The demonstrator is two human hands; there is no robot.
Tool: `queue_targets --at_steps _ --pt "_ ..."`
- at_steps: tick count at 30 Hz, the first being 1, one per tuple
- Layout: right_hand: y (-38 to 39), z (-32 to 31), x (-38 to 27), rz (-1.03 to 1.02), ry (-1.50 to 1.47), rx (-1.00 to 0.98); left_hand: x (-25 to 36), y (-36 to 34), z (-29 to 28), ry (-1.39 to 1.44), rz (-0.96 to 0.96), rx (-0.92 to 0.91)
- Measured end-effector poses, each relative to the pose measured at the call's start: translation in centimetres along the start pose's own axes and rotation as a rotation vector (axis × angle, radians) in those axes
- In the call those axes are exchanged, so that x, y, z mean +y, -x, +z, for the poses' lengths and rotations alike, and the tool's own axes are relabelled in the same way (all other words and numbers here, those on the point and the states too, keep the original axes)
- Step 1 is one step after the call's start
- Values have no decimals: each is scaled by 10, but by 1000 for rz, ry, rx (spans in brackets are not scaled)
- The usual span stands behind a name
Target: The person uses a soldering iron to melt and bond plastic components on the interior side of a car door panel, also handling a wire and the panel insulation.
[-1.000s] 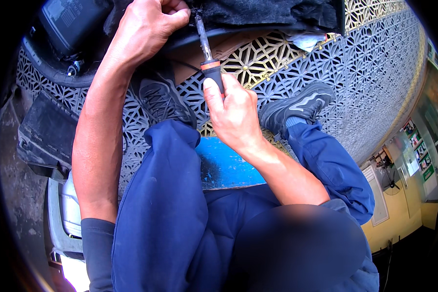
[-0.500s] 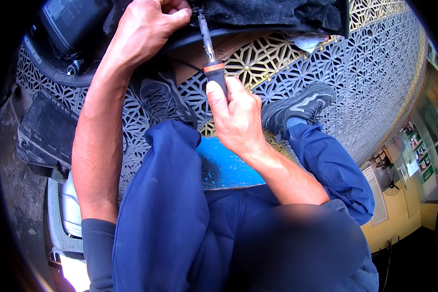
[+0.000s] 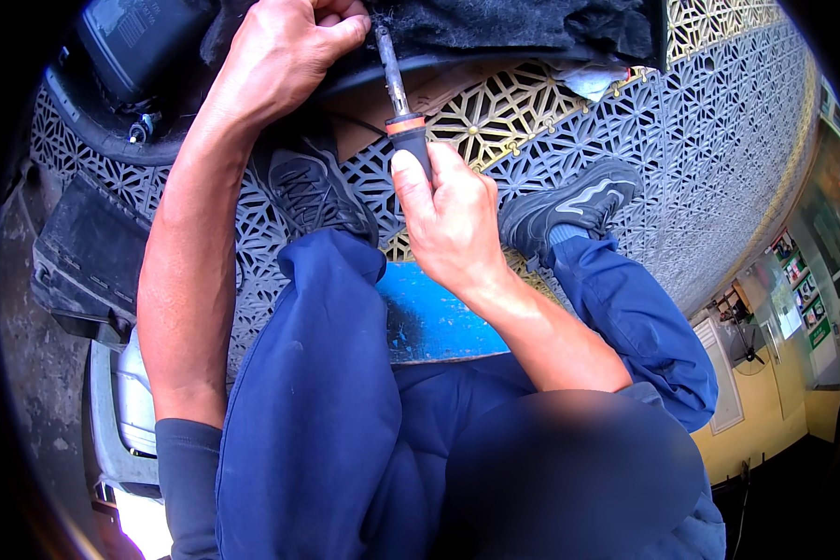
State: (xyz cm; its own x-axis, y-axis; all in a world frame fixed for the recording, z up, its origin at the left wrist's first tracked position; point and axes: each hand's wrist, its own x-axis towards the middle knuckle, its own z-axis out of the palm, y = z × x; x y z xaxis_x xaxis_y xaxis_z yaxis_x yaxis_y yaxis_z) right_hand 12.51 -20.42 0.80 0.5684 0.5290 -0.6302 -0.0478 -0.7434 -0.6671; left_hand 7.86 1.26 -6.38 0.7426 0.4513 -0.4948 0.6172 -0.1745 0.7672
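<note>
My right hand (image 3: 457,224) is wrapped round the black and orange handle of a soldering iron (image 3: 395,79). Its stained metal shaft points away from me, and the tip meets or nearly meets a black part with a fuzzy, felt-like surface (image 3: 504,28) at the top edge. To the left of the tip, my left hand (image 3: 285,51) is closed, thumb against fingers, over the same dark part. Whatever those fingers pinch is hidden or too small to name.
A blue board (image 3: 439,317) shows between my legs. Perforated plastic tiles (image 3: 737,112) cover the floor. To the left lie a black plastic housing (image 3: 93,252) and a dark container (image 3: 140,42). A white crumpled piece (image 3: 588,82) lies beyond my right shoe (image 3: 579,205).
The soldering iron and my right hand have shifted slightly to the left. My left hand has barely moved.
</note>
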Motion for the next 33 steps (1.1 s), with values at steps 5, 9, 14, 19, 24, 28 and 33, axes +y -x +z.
queue_targets --at_steps 5,9,14,19,24,28,33 --pt "-2 -1 -2 25 3 -17 1 0 1 -20 19 8" --pt "-3 0 2 18 21 -10 -2 -1 1 -30 28 4" --pt "-4 0 3 37 35 -26 -2 -2 2 -7 18 -5" --pt "-5 0 0 46 37 -37 -2 -1 1 -5 26 0" --pt "-6 0 0 54 38 -40 -2 -2 1 32 -2 -1" --pt "-5 0 0 54 35 -32 -5 -3 2 41 32 -1" --pt "-6 2 3 30 54 -21 -5 -6 -1 8 -5 -32"
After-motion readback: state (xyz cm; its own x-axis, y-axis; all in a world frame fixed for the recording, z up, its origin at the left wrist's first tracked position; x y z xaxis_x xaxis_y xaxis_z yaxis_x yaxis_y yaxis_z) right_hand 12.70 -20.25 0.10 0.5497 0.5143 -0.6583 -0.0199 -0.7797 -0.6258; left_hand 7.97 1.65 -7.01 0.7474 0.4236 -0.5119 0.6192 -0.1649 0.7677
